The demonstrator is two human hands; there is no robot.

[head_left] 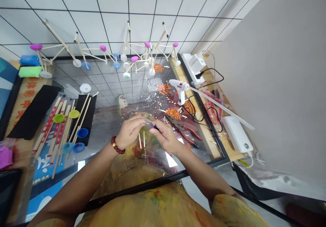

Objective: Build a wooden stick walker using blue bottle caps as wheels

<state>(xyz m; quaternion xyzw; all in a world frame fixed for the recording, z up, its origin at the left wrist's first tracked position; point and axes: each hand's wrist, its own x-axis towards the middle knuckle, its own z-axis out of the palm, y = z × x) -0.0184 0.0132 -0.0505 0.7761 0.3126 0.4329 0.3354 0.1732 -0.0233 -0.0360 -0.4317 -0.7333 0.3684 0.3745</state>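
Note:
Over the near middle of the glass tabletop (109,125), my hands meet close together. My left hand (130,131), with a dark red bead bracelet on its wrist, pinches a small clear piece (147,122); its exact kind is too small to tell. In my right hand (164,135), the fingers are closed on a small dark blue object (154,126), mostly covered by the thumb and fingers. Two short wooden sticks (142,140) lie on the glass just beneath. To the right of my right hand rest pliers (181,129) with red handles.
A white glue gun (180,90) with a long glue stick lies at the right, near a power strip (193,67). Several stick-built tricycle models (134,59) line the tiled wall. Chopsticks (61,128) and coloured bottle caps (83,133) lie at the left. White scraps litter the middle.

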